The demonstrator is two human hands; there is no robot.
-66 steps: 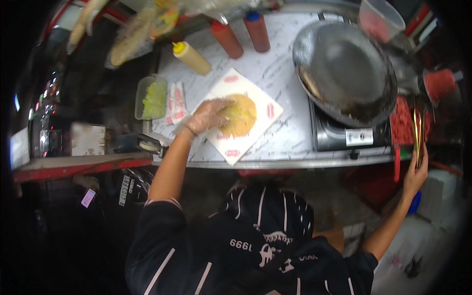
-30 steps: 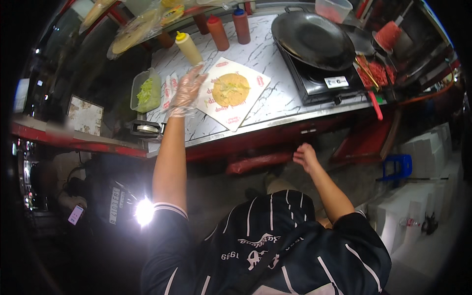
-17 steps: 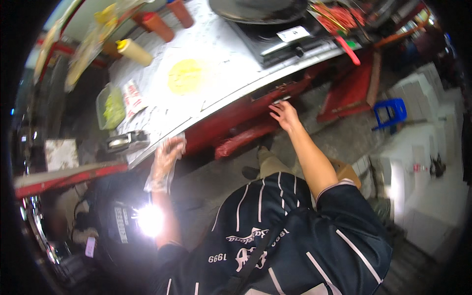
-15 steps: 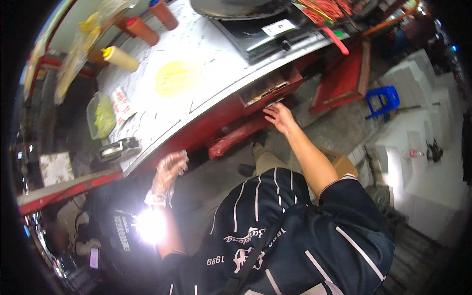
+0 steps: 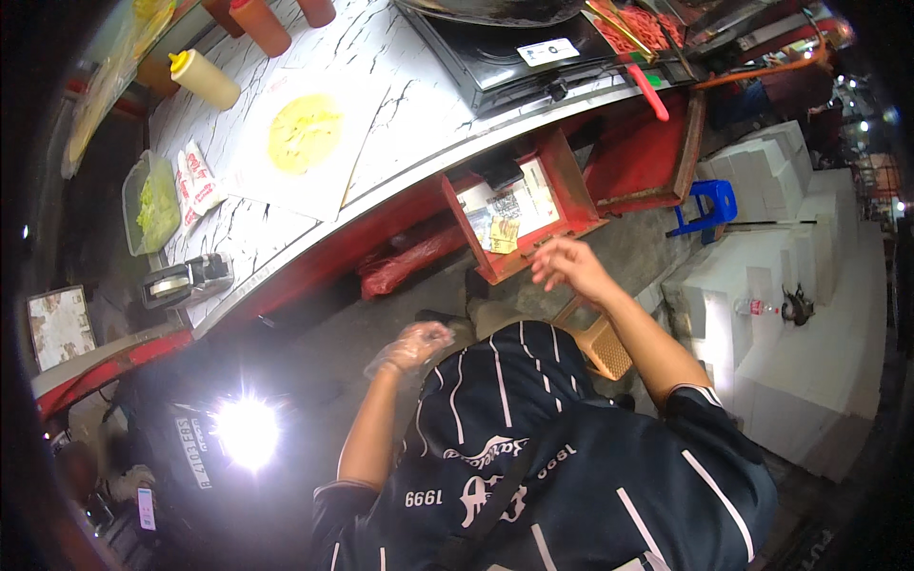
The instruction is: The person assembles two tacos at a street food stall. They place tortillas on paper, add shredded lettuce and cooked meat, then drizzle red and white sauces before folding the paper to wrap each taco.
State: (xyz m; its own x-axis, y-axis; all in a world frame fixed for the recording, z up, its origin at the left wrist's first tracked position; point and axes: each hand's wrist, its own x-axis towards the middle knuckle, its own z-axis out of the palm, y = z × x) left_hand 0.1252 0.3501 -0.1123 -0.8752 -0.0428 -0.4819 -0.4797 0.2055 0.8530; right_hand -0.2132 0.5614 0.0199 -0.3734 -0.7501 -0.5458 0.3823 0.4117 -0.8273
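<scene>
An open red drawer (image 5: 464, 219) is pulled out under the counter; in it lie a yellowish banknote (image 5: 505, 234), a sheet with a black-and-white square code (image 5: 507, 203) and a dark object (image 5: 499, 172). My bare right hand (image 5: 571, 266) is just off the drawer's front edge, its fingers bent and apart, with nothing seen in them. In a clear plastic glove, my left hand (image 5: 417, 346) hovers before my body with loosely bent fingers, and I see nothing in it. On the countertop, a yellow round of food (image 5: 305, 133) lies on white paper (image 5: 347, 157).
A black stove (image 5: 486, 71) with a dark pan (image 5: 505, 8) stands at the back, near red-handled tongs (image 5: 647, 93). Sauce bottles (image 5: 206, 80), a tub of greens (image 5: 150, 205) and a tape dispenser (image 5: 186, 281) are at left. A blue stool (image 5: 705, 207) is right; a bright lamp (image 5: 246, 433) shines lower left.
The drawer has come out towards me, showing its contents. My right hand has moved back with it, slightly right, and my left hand has moved right towards my body. The view has shifted.
</scene>
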